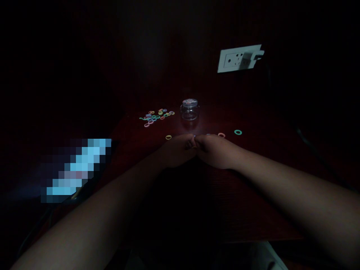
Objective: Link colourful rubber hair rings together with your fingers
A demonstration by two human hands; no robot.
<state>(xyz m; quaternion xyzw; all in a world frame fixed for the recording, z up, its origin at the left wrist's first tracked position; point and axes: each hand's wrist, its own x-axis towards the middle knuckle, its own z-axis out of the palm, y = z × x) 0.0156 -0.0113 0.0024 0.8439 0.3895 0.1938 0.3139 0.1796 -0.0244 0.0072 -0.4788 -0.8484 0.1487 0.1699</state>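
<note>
My left hand [178, 150] and my right hand [215, 150] meet over the dark red table, fingers curled in and touching. A small orange-yellow edge shows between the fingertips, too dim to name. Just beyond the hands lies a loose row of small coloured bands that look like hair ties: a yellow band [168, 137], a pink band [221, 135] and a green band [237, 132]. Others in that row are partly hidden by my hands. A clear lidded jar [189, 110] stands upright behind them. Left of it several more bands [154, 117] lie in a loose pile.
A lit, pixelated screen [80, 170] is at the left, beside my forearm. On the back wall is a white socket plate [237, 59] with a plug [257, 55] in it. A dark cable [315, 148] runs down the right side. The surroundings are very dark.
</note>
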